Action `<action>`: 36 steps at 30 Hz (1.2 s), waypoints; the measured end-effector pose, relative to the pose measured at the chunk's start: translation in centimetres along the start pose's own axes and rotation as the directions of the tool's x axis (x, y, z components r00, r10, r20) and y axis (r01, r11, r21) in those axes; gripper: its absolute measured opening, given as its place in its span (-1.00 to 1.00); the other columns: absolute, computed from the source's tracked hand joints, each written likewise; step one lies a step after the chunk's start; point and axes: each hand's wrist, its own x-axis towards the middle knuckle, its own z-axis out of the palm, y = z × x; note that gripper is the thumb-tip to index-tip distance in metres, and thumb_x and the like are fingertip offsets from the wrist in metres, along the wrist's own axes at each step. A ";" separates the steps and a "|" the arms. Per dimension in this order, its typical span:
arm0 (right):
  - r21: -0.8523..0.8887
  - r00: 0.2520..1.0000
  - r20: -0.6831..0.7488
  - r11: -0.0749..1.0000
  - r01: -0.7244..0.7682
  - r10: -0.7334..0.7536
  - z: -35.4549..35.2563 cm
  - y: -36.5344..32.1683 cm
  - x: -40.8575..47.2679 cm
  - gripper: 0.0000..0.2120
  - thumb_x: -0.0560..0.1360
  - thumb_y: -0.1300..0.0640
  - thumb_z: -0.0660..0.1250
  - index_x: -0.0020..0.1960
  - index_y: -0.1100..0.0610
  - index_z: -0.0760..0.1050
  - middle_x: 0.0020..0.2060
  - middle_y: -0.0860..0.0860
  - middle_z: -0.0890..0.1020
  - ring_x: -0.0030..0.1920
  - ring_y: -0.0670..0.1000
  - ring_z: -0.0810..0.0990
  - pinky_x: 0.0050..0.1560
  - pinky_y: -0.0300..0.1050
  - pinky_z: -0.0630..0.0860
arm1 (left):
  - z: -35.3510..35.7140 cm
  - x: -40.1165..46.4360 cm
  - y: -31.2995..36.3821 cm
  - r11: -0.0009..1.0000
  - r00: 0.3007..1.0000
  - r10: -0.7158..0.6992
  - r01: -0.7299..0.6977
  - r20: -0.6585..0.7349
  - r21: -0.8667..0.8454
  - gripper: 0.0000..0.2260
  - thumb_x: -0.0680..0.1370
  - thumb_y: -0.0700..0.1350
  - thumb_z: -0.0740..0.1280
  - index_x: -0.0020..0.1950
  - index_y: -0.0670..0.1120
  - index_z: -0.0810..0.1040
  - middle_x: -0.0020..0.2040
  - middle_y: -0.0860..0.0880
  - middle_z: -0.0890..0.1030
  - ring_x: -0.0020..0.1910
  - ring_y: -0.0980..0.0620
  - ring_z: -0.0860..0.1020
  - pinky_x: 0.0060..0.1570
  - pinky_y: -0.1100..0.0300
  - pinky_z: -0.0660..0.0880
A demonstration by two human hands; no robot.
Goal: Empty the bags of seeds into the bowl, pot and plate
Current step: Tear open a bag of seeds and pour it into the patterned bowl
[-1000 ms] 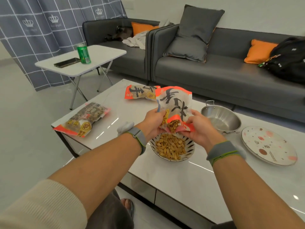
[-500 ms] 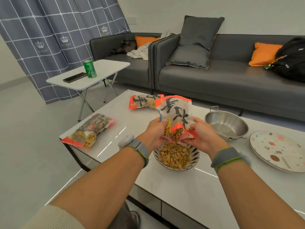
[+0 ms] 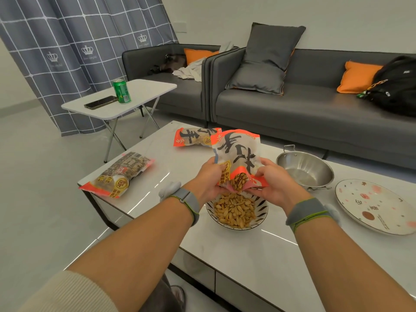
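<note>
Both hands' fingers [image 3: 262, 162] pinching upturned crinkly seed bag [image 3: 238, 155], striped round bowl [image 3: 262, 213] heaped with seeds

A single head-worn view looks forward and down from above the person's forearms, close over the near edge of the glossy white marble-look worktop [image 3: 247, 248]. The fingers [image 3: 213, 162] sit mid-frame; beyond them it faces a dark grey upholstered sofa [image 3: 315, 113], and left of them a blue-grey checked curtain [image 3: 67, 52].
</note>
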 end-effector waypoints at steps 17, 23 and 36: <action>-0.005 0.995 0.083 0.999 -0.048 0.049 -1.1 0.4 1.4 -0.38 0.59 0.47 0.04 0.48 -0.02 0.45 0.25 0.25 0.57 0.12 0.33 0.68 0.02 0.36 0.70 | -1.1 2.8 -0.1 0.998 0.996 0.020 -0.014 -0.088 0.063 -0.75 0.80 0.00 0.10 0.31 0.02 0.55 0.04 -0.17 0.66 -0.18 -0.16 0.69 -0.23 -0.24 0.72; 0.017 0.996 0.083 1.000 -0.021 0.020 -1.4 0.5 1.4 -0.39 0.57 0.48 0.03 0.42 -0.01 0.49 0.27 0.25 0.61 0.18 0.34 0.67 0.02 0.34 0.70 | -1.2 2.3 0.5 0.999 0.999 -0.003 0.005 -0.042 0.035 -0.87 0.79 -0.05 0.11 0.23 0.07 0.45 0.13 -0.17 0.55 0.00 -0.27 0.63 -0.07 -0.47 0.64; 0.050 0.997 0.070 0.999 0.019 -0.022 -1.4 0.4 1.4 -0.39 0.60 0.47 0.03 0.44 -0.05 0.49 0.27 0.23 0.63 0.21 0.33 0.68 0.09 0.36 0.69 | -1.5 1.2 0.3 0.998 0.984 -0.013 0.025 0.180 -0.064 -0.65 0.80 -0.17 0.12 0.49 0.16 0.46 0.43 -0.18 0.61 0.15 -0.22 0.65 0.17 -0.29 0.60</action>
